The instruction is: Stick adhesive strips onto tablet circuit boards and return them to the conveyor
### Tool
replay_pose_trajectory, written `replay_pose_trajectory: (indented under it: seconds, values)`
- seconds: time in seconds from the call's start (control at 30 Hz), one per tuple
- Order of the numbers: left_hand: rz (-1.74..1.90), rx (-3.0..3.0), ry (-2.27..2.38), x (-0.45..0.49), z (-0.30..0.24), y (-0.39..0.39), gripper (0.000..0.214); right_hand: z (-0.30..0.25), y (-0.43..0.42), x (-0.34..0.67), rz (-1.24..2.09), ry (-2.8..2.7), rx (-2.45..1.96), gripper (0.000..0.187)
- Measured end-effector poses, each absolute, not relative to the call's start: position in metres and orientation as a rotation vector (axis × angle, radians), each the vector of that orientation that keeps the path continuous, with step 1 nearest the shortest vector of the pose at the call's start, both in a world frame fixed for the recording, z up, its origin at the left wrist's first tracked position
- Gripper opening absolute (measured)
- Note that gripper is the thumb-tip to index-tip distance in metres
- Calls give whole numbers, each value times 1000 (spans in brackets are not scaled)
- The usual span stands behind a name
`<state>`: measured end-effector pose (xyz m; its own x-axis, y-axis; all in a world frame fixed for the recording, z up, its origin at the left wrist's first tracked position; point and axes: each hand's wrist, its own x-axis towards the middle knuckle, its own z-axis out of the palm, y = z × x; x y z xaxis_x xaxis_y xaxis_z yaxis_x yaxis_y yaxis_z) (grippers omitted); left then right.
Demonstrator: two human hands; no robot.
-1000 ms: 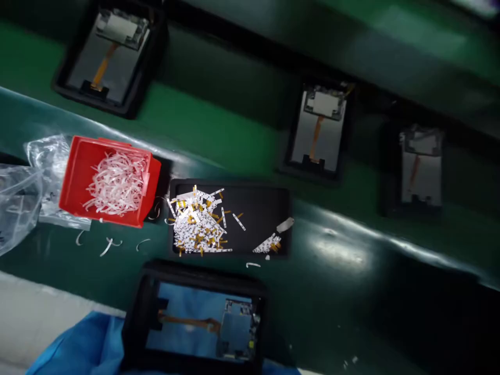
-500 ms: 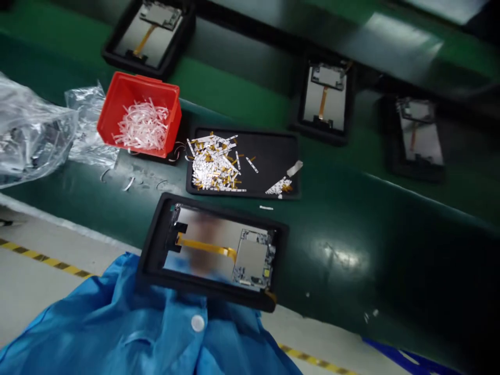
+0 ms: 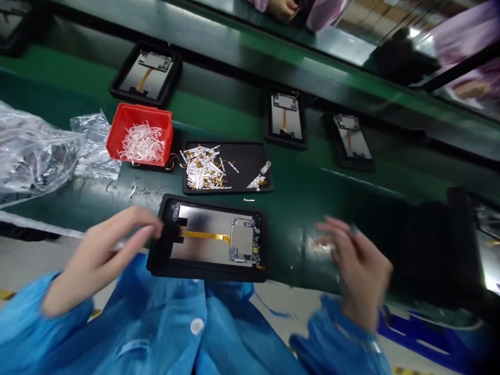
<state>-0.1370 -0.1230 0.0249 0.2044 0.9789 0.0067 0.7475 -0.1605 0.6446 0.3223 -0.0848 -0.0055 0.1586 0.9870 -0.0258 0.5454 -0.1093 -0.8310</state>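
In front of my body a black foam tray (image 3: 207, 272) lies at the bench edge. It holds an opened tablet screen assembly (image 3: 207, 250) with an orange flex cable and a circuit board at the right. My left hand (image 3: 109, 250) is at the tray's left side, thumb and forefinger apart, fingertips close to its edge; whether they touch it I cannot tell. To the right of the tray, my right hand (image 3: 357, 260) hovers over the bench, blurred, with fingers apart and nothing visible in them.
Behind the tray stand a shallow black tray (image 3: 244, 161) of white-and-orange strips and a red bin (image 3: 113, 138) of clear strips. Plastic bags (image 3: 35, 151) lie left. More screens in black trays (image 3: 287, 117) sit on the green line. Across it a co-worker's hand (image 3: 284, 9) shows.
Both my hands have come into view, left and right of the tray. The view has shifted, showing more of the far side and co-workers' pink sleeves.
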Motion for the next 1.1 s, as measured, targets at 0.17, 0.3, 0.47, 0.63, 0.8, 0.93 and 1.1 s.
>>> replay_pose_trajectory:
  seconds: [0.17,0.3,0.47,0.63,0.8,0.93,1.1]
  values:
    - [503,2274,1592,-74,0,-25,30,-48,62,263,770,-1631,-1628,49]
    - [442,2315,1631,-87,-23,6,38,-72,77,246,901,-1751,-1552,47]
    - [500,2299,1681,-110,-18,4,40,-37,70,240,803,-1845,-1556,36]
    - [512,2274,1722,-102,-11,-2,35,-9,107,185,759,-2244,-1499,13]
    - [562,2282,1668,-88,5,6,31,-26,129,146,1065,-2345,-1545,18]
    - [561,2324,1549,-71,6,30,29,-31,131,149,1158,-2301,-1479,13]
    - [475,2367,1421,-51,-7,63,23,-17,118,161,1215,-2235,-1346,11]
